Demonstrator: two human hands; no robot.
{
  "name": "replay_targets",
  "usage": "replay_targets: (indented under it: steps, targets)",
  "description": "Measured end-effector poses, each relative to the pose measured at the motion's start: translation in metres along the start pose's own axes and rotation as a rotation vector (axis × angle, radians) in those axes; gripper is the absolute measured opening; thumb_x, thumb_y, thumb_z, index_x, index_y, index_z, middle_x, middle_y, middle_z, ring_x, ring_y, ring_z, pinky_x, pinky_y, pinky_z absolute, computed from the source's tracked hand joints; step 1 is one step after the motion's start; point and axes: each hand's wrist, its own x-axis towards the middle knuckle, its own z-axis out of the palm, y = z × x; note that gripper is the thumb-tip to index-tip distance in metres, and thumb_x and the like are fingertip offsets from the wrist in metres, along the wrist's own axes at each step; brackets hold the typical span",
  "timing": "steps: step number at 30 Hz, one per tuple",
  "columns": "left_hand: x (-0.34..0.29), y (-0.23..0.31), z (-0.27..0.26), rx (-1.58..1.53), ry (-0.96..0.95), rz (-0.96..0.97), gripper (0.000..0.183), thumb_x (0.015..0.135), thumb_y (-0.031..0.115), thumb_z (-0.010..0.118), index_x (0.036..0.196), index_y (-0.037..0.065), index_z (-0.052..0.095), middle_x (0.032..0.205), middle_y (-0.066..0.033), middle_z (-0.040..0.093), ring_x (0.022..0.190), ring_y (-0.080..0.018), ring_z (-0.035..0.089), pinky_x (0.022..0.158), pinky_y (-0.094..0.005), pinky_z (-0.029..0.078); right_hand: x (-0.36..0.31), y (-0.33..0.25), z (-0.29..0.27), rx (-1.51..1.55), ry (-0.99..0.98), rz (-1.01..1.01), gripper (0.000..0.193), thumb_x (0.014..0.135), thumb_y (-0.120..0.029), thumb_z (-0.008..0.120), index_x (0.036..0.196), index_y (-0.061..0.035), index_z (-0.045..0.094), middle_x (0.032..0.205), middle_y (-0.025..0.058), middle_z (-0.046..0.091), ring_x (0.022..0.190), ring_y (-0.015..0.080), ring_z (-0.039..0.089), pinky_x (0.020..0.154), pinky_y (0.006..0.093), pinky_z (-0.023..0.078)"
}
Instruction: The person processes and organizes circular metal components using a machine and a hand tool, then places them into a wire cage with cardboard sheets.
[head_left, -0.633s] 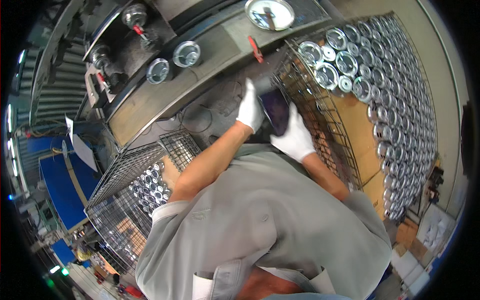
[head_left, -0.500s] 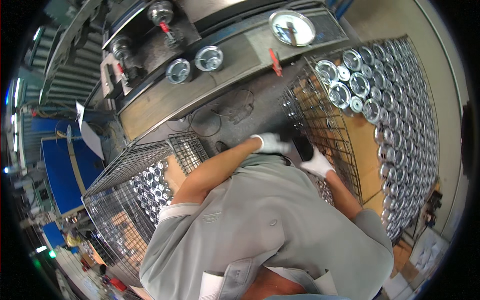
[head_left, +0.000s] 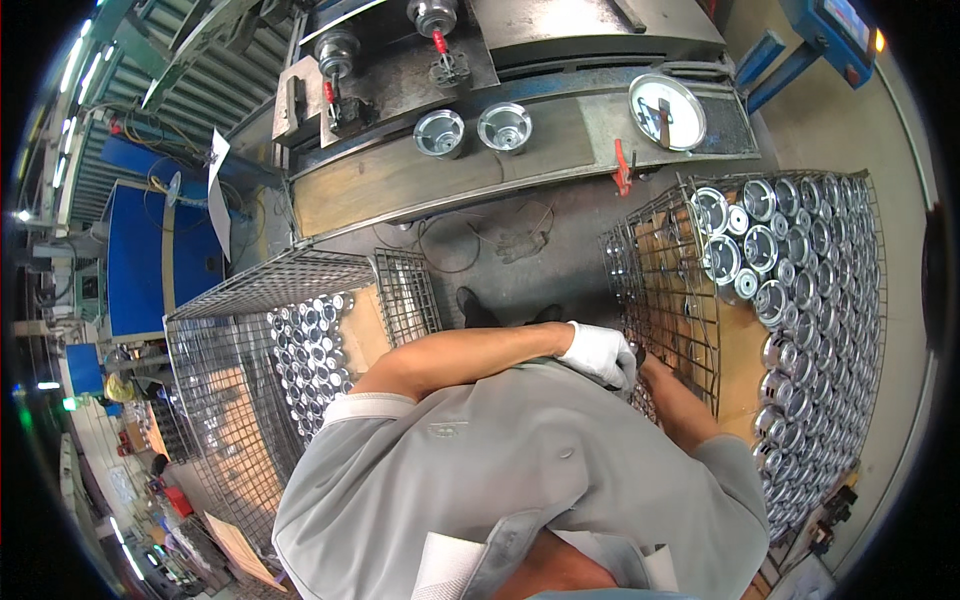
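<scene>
And here's my left hand (head_left: 598, 354), white-gloved, drawn across in front of my gray shirt (head_left: 500, 450), fingers bent down toward my right forearm (head_left: 680, 400)! Right at those fingertips sits a small dark shape (head_left: 640, 354), too little of it showing to name. Pinched or just touched? I can't tell. My right hand is hidden there, so its grip I can't tell either. Near on the right, the wire basket (head_left: 682, 272) carries rows of shiny cylinders (head_left: 822, 290) beside brown sheeting (head_left: 742, 360). Over left, a mesh cage (head_left: 250, 285) holds smaller metal parts (head_left: 310, 345). Ahead on the desk (head_left: 370, 195), two silvery cups (head_left: 504, 128) stand side by side!
</scene>
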Motion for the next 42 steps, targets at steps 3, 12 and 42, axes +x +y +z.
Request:
replay_targets:
  steps: [3, 12, 42]
  targets:
    - [-0.007, -0.01, -0.008, 0.043, 0.092, 0.004, 0.021, 0.082, 0.02, 0.063, 0.095, 0.005, 0.07, 0.084, -0.0083, 0.069, 0.077, -0.015, 0.062, 0.072, -0.0299, 0.048, 0.007, -0.031, 0.016, 0.042, 0.124, 0.011, 0.042, 0.073, -0.025, 0.072, 0.105, 0.0019, 0.063, 0.077, 0.0044, 0.062, 0.065, 0.0153, 0.055, 0.056, 0.0291, 0.044]
    - [-0.107, -0.067, -0.087, 0.486, 1.356, -0.024, 0.026, 0.082, 0.019, 0.065, 0.105, 0.007, 0.064, 0.104, -0.0153, 0.065, 0.097, -0.0266, 0.064, 0.085, -0.0348, 0.05, 0.039, -0.08, 0.04, -0.241, 0.652, -0.5, 0.037, 0.083, -0.016, 0.058, 0.116, 0.0023, 0.058, 0.106, 0.0161, 0.066, 0.099, 0.0255, 0.062, 0.087, 0.0331, 0.047]
    - [-0.129, -0.081, -0.265, 1.024, 1.004, -0.595, 0.027, 0.091, 0.024, 0.051, 0.114, 0.011, 0.055, 0.099, -0.0214, 0.064, 0.092, -0.0374, 0.062, 0.08, -0.0437, 0.048, 0.003, -0.351, 0.054, -0.871, 0.888, -0.498, 0.046, 0.086, -0.047, 0.053, 0.102, -0.0045, 0.059, 0.094, 0.0236, 0.065, 0.092, 0.0405, 0.061, 0.083, 0.0474, 0.047]
